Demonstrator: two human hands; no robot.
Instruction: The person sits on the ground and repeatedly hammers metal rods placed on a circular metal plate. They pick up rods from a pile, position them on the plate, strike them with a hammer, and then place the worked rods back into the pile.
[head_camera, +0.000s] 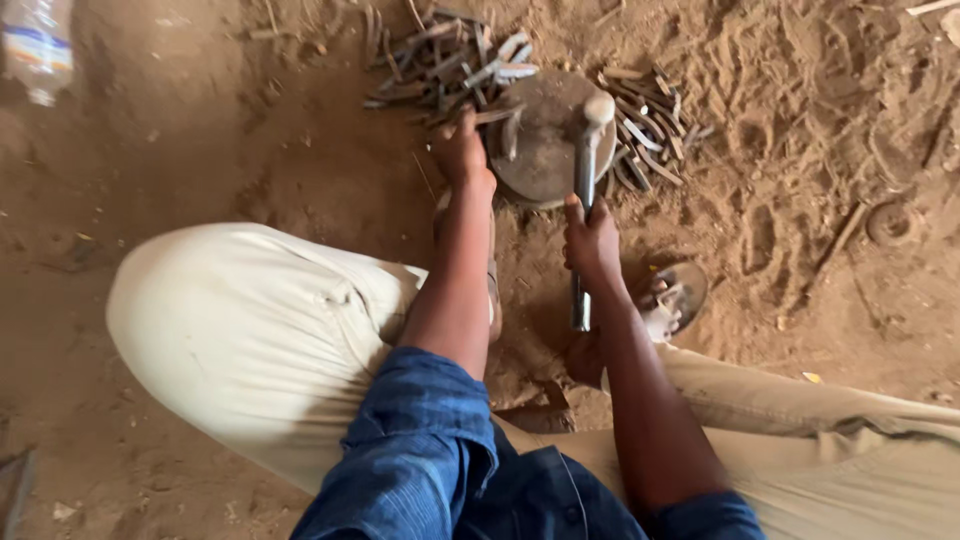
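The right hand (590, 238) grips a hammer (585, 190), its long axis pointing away, head over the round anvil (545, 150). The left hand (460, 150) pinches a metal strip (497, 116) at the anvil's edge.

Person wears blue denim shirt (430, 450) w/ sleeves rolled above elbows, visible stitching & button placket; loose cream trousers (260, 330) over both knees; sandal (680, 290) on one foot. Forearms & hands bare.
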